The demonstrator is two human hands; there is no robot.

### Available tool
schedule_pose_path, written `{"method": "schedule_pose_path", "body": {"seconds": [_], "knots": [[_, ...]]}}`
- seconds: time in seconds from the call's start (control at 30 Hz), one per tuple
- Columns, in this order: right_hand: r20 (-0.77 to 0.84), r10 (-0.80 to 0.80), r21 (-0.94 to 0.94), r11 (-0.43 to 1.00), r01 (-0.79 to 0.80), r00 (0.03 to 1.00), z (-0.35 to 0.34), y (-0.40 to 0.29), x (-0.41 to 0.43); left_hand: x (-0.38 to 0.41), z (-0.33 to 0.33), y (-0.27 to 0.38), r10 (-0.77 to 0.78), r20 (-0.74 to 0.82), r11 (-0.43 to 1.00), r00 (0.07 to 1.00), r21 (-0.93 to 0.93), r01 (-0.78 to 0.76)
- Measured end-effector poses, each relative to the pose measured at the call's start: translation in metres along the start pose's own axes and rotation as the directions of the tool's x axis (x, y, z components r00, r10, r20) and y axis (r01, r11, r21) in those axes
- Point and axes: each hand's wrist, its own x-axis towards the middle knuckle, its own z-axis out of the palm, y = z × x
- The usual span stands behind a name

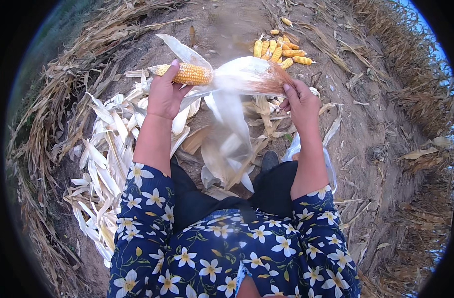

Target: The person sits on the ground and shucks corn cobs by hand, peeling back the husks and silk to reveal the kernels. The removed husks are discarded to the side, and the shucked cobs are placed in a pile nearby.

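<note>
My left hand point(167, 91) grips a yellow ear of corn point(193, 74) near its pale, narrow tip, with the thumb over the kernels. Pale dry husk leaves point(242, 76) spread from the ear's other end and stretch to the right. Pinched at their far end, among reddish-brown corn silk point(279, 80), are the fingers of my right hand point(301, 98). One husk leaf point(184, 50) sticks up behind the ear, and others hang below it, blurred. The ear is held level above the ground in front of me.
Several husked ears point(277, 52) lie heaped on the bare soil point(361, 123) ahead. A pile of stripped husks point(108, 160) is at my left. Beside my right leg sits a clear plastic bag point(329, 167). Dry cornstalks point(85, 56) line the left; standing dry corn point(405, 74) borders the right.
</note>
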Motion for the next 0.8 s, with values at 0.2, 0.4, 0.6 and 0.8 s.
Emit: {"method": "schedule_pose_path", "body": {"seconds": [0.2, 0.4, 0.6, 0.8], "knots": [[-0.223, 0.067, 0.076, 0.996, -0.052, 0.973, -0.072, 0.017, 0.008, 0.01, -0.003, -0.002, 0.139, -0.12, 0.979, 0.983, 0.164, -0.118], [-0.275, 0.235, -0.079, 0.961, -0.266, 0.932, -0.172, 0.089, -0.03, 0.005, -0.014, 0.004, 0.128, -0.151, 0.968, 0.98, 0.233, -0.091], [-0.144, 0.376, -0.698, 0.617, -0.363, 0.915, -0.212, 0.173, -0.092, -0.003, -0.006, 0.0, 0.107, -0.075, 0.958, 0.991, 0.276, -0.082], [-0.15, 0.199, -0.394, 0.886, -0.243, 0.968, -0.154, 0.117, -0.047, -0.009, -0.001, -0.01, 0.157, 0.001, 0.934, 0.988, 0.324, -0.149]]}}
